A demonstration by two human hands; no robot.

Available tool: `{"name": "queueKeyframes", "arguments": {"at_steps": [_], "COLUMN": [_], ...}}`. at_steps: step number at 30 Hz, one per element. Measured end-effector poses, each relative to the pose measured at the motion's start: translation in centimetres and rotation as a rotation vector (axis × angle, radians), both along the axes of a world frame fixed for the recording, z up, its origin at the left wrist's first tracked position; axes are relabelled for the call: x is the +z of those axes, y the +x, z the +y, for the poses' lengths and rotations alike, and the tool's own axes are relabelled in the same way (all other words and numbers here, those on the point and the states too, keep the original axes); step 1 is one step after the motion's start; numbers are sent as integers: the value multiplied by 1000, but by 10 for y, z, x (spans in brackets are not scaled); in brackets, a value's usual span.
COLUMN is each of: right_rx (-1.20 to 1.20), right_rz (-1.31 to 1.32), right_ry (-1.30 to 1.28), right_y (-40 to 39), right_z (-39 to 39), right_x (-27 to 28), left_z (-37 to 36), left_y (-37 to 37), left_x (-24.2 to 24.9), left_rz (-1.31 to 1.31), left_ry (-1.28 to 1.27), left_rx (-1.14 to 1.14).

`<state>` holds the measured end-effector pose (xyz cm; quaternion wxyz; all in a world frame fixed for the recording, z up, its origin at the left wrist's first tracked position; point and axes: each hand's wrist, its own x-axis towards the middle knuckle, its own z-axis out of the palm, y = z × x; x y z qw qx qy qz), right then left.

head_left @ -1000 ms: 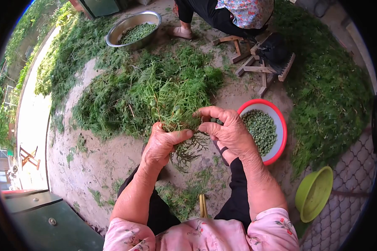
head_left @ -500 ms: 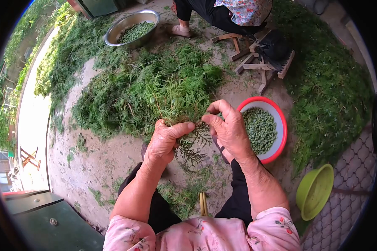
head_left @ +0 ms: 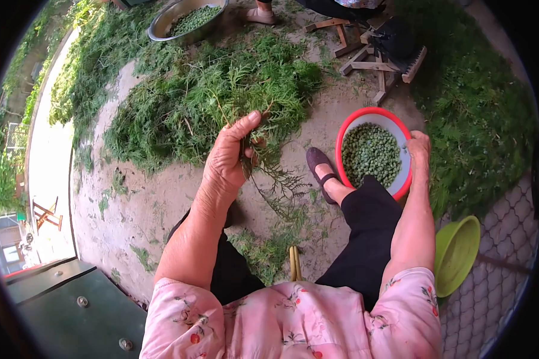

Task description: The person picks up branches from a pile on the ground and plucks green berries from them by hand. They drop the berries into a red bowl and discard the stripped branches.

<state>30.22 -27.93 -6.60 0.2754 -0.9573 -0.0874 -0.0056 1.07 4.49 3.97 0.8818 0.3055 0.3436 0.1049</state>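
Note:
A green leafy sprig [head_left: 275, 179] is gripped in my left hand [head_left: 230, 149], whose fingers wrap round its stems, with the thumb on top. My right hand [head_left: 419, 149] is at the right rim of a red-rimmed white basin [head_left: 344, 133], which holds small green berries [head_left: 371, 154]. The fingers of that hand are curled over the rim side, and whether anything is between them is too small to tell. Beyond my left hand lies a heap of cut green branches [head_left: 161, 122] on the ground.
A metal basin [head_left: 156, 30] with green berries stands at the back. Near it are another person's foot [head_left: 260, 16] and a wooden stool [head_left: 377, 66]. A yellow-green basin [head_left: 458, 257] tilts at the right. More branches [head_left: 473, 125] lie there, and a green box [head_left: 78, 314] stands lower left.
My right hand has left the sprig and moved right to the red-rimmed basin. My left hand, still holding the sprig, is slightly higher. The view has shifted, showing my right shoe.

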Motion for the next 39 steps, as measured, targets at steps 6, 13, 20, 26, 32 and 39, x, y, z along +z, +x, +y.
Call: {"name": "queueKeyframes", "arguments": {"at_steps": [6,13,20,26,32,39], "right_rx": [-190,171,563,550,786,830], "right_rz": [293,381,123,301,287,268], "right_ry": [-260,692,973,881,436,401], "right_y": [10,-66,-162,-179,-159,-165], "right_z": [-21,79,152,173,173,175], "right_x": [-13,71,130,133,127,120], "left_z": [-1,-11,-28,-39,-31,-25], "left_y": [9,13,12,8,0,1], "left_x": [-1,-2,4,15,4,1], "left_rz": [-7,39,-50,55,129,117], "left_ry": [-111,136,431,768,792,889], "left_rx": [70,21,-164,-268,-321,-231]}}
